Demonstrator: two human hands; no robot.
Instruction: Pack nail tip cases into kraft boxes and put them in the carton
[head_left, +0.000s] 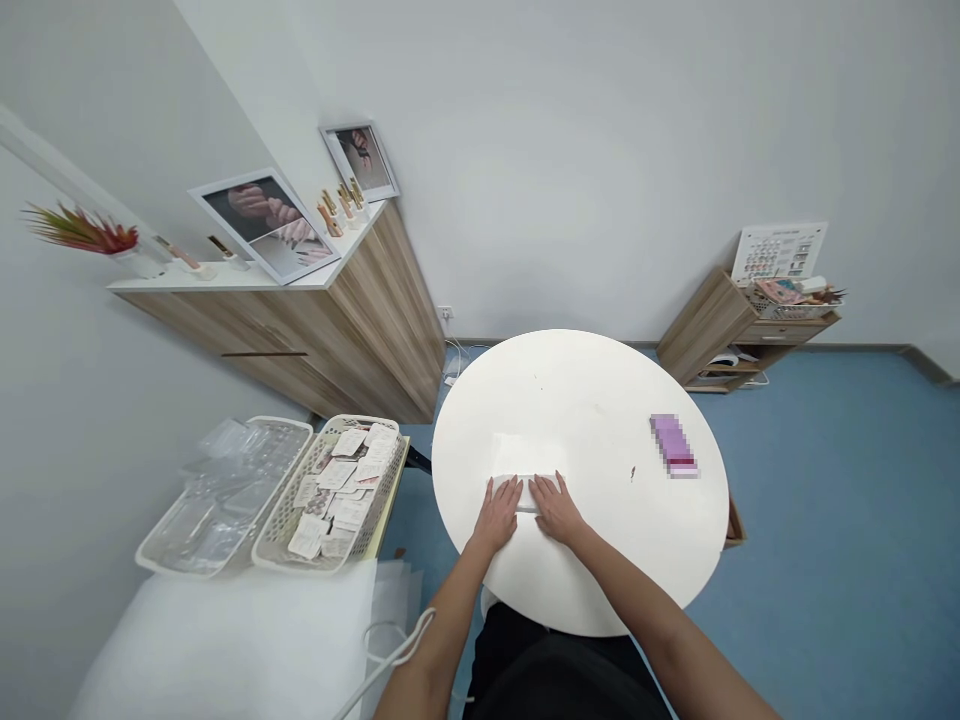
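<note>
In the head view, the left hand and right hand lie flat and unclenched, side by side on a small white packet, toward nine o'clock on the round table. They grip nothing. Even palm pressure, I'd judge, stops it sliding.

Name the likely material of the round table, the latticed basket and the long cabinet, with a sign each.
Round table: smooth white laminate or painted board, matt. Latticed basket: cream moulded plastic, regular holes. Long cabinet: wood-grain panels, perhaps veneer; white top.
</note>
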